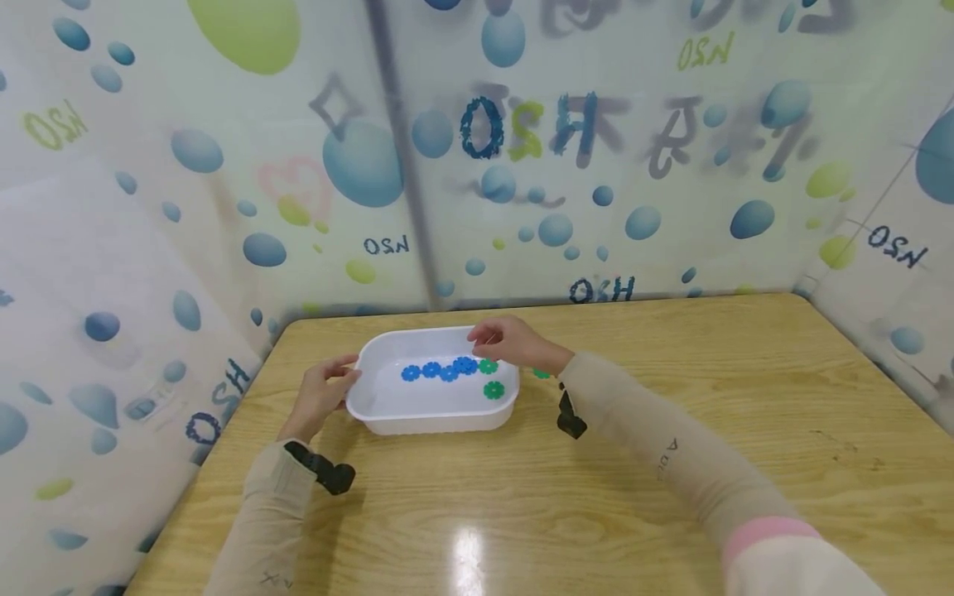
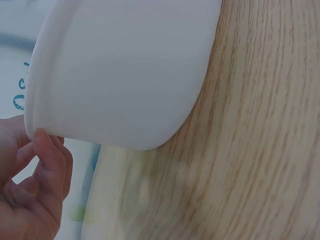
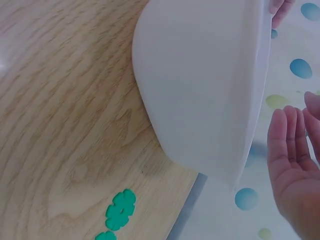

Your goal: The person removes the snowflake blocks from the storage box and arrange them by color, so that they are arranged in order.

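A white plastic tray (image 1: 428, 424) stands on the table. Several blue snowflake discs (image 1: 431, 370) lie in a row inside it, some overlapping. Two green snowflake discs (image 1: 493, 390) are at its right end. My left hand (image 1: 319, 397) pinches the tray's left rim; the left wrist view shows thumb and fingers of that left hand (image 2: 42, 185) at the corner of the tray (image 2: 125, 75). Above the tray's far right part hovers my right hand (image 1: 514, 341). Seen from the right wrist, the right hand (image 3: 295, 160) has loosely bent fingers and nothing visible between them.
More green snowflake discs (image 3: 120, 210) lie on the wooden table (image 1: 671, 356) just right of the tray, partly behind the right wrist in the head view. A wall covering (image 1: 641, 165) with printed bubbles rises behind the table's far edge.
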A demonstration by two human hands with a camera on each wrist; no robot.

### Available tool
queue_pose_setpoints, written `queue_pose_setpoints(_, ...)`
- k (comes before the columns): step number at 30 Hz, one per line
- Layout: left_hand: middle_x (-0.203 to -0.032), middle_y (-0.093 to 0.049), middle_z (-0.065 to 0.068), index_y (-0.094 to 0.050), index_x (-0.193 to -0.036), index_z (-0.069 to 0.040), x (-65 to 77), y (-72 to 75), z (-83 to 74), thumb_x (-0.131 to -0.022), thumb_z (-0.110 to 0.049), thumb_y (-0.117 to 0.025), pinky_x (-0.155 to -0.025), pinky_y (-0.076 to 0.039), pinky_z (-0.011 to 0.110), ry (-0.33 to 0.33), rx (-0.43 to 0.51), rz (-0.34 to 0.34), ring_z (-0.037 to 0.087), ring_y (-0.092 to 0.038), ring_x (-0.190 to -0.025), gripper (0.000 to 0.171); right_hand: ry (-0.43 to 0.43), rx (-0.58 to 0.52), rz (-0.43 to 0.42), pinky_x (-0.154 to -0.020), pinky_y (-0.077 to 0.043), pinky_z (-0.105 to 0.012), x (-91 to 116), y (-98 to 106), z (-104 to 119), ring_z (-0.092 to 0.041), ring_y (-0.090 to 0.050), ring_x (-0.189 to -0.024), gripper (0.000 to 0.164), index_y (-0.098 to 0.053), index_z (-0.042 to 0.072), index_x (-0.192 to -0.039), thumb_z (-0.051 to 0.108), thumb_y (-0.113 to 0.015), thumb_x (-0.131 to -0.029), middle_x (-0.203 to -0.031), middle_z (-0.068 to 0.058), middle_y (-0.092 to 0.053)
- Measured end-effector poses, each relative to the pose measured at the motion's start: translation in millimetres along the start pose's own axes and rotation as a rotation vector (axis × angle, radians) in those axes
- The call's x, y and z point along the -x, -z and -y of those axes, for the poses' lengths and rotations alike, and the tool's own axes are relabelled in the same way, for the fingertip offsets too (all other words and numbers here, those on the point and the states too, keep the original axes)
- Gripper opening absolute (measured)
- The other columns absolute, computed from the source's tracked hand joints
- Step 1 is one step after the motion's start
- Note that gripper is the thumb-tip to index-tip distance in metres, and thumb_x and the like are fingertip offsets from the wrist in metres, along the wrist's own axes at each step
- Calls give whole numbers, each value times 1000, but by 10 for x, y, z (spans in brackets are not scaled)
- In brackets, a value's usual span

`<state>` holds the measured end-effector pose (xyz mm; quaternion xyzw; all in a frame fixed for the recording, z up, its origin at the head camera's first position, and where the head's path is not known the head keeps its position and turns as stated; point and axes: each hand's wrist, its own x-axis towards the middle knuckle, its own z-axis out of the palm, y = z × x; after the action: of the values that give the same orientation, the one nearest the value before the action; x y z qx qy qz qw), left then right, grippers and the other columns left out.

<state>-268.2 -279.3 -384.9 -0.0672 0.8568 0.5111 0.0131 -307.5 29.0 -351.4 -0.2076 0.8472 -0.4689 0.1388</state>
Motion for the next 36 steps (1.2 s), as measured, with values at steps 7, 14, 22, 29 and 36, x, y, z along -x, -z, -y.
queue_pose_setpoints(7, -109, -44, 17, -44, -129, -3, -20, 1, 24, -90, -15, -52, -56, -50, 24, 2, -5, -8, 16, -53, -74, 41, -19, 71, -36, -75, -47, -24, -153, -97, 32, -18, -54, -86, 27, -58, 4, -109, 12, -62, -83, -96, -6, -59)
queue_pose_setpoints(14, -108, -44, 17, -44, -128, -2, -20, -3, 16, -90, -15, -52, -56, -50, 24, -5, -3, -10, 15, -53, -71, 41, -60, 61, -42, -78, -47, -25, -279, -202, 13, -18, -53, -89, 30, -57, 3, -110, 11, -63, -83, -98, -6, -58)
queue_pose_setpoints(22, -109, -43, 17, -43, -128, -1, -7, 0, -4, -90, -14, -51, -57, -50, 25, 8, 13, 0, 14, -54, -71, 41, -166, 57, -60, -84, -44, -29, -338, -286, 22, -20, -52, -95, 31, -57, 5, -112, 12, -63, -82, -105, -7, -56)
queue_pose_setpoints(29, -110, -44, 17, -43, -128, -2, 1, 0, -15, -90, -14, -52, -57, -50, 24, 11, 9, -6, 13, -54, -72, 41, -258, 63, -124, -86, -44, -30, -384, -341, 5, -18, -52, -97, 31, -58, 9, -111, 14, -65, -81, -108, -5, -55)
queue_pose_setpoints(36, -109, -43, 17, -43, -129, -2, -8, 5, -12, -90, -14, -51, -57, -50, 24, 4, 8, 1, 14, -54, -72, 41, -301, 133, -130, -89, -41, -30, -413, -380, -62, -18, -50, -99, 37, -57, 10, -115, 17, -66, -80, -111, -4, -55)
